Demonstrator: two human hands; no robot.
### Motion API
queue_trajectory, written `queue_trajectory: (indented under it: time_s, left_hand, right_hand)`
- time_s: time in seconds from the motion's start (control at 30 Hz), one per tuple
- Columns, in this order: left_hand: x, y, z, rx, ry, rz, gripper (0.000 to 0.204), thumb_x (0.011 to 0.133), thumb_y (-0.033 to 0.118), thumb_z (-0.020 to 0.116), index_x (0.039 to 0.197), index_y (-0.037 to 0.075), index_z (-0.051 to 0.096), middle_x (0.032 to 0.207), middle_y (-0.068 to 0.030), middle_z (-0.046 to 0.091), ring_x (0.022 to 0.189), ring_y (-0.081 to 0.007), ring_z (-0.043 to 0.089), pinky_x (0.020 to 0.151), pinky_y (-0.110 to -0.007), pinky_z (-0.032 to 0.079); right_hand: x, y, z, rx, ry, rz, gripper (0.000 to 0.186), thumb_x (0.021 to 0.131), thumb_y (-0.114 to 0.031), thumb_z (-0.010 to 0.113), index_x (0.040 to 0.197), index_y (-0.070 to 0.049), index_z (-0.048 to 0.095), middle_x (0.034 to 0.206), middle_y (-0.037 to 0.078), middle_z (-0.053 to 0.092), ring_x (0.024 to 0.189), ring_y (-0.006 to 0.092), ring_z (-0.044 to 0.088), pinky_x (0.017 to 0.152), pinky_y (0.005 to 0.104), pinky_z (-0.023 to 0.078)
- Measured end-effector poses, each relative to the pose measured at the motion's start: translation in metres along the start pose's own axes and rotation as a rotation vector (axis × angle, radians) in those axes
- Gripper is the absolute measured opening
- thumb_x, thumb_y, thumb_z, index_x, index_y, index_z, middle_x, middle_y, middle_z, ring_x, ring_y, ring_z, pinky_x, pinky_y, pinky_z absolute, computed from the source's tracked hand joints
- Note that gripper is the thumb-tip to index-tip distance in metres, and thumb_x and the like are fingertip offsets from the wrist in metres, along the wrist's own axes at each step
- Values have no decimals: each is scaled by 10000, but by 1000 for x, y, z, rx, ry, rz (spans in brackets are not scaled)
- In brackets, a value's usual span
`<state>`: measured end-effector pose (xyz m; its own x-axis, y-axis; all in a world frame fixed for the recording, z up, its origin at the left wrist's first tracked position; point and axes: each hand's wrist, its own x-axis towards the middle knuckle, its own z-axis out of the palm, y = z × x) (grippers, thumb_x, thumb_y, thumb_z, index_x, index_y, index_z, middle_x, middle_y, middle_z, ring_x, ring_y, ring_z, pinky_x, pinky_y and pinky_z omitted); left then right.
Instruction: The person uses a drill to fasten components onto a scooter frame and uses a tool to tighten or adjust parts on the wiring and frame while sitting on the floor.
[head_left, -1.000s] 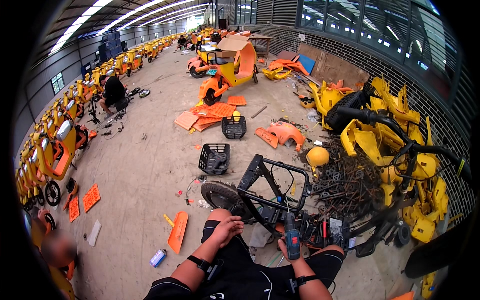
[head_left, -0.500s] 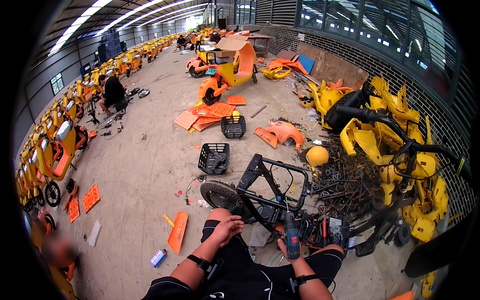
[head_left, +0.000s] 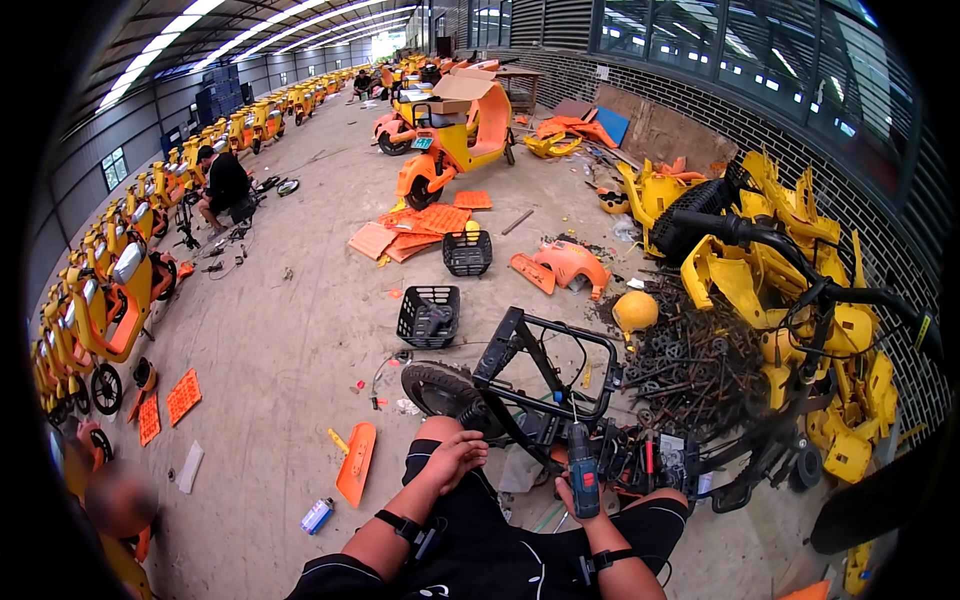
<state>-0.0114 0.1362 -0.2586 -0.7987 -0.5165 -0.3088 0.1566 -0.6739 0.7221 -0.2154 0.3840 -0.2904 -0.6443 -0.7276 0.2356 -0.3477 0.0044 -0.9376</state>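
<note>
My right hand (head_left: 572,505) is closed on a blue and black cordless drill (head_left: 583,465), held upright with its bit against the black scooter frame (head_left: 545,323). My left hand (head_left: 458,455) is by my left knee, beside the rear tyre (head_left: 425,385), its fingers loosely bent and apparently holding nothing. The bare frame lies in front of me, with wiring and black components (head_left: 640,470) low by the drill and handlebars (head_left: 865,298) raised at the right. Where the bit meets the frame is too small to make out.
Yellow body panels (head_left: 840,440) and dark metal parts (head_left: 700,360) are heaped at right. Black baskets (head_left: 420,330) and orange panels (head_left: 355,460) lie on the floor (head_left: 280,350). A co-worker (head_left: 222,185) crouches beside rows of scooters (head_left: 115,310); another person's head (head_left: 120,495) shows lower left.
</note>
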Motion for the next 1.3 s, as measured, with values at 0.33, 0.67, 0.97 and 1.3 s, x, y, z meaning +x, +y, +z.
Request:
queue_trajectory:
  time_s: [0.33,0.67,0.97,1.3]
  left_hand:
    - [0,1,2,1,-5,7,301,1040,134,527,1324,35,543,1135,-100,676,1035,-207,654,930,-373,539]
    - [0,-1,-2,-5,-17,15,314,1036,137,534,1331,32,535,1148,-107,671,1050,-211,648,934,-376,537]
    - [-4,-2,-3,-9,-19,11,323,1036,143,542,1339,32,524,1145,-112,666,1060,-217,645,946,-377,530]
    - [-7,0,1,29,-2,17,296,1040,138,533,1318,37,540,1135,-102,667,1056,-205,640,948,-374,532]
  right_hand:
    - [0,2,-1,-18,5,3,313,903,-105,764,1178,-40,630,1016,56,671,939,174,673,777,341,556]
    - [-1,-2,-1,42,-6,77,340,891,-95,777,1195,-42,634,1032,53,676,950,171,671,794,340,554]
    - [-3,1,-1,-42,-12,-33,372,889,-133,779,1211,-50,613,1058,56,660,918,168,656,793,348,550]
    - [-2,9,-3,-139,-8,-41,336,904,-133,767,1192,-42,622,1017,51,659,917,177,657,791,341,544]
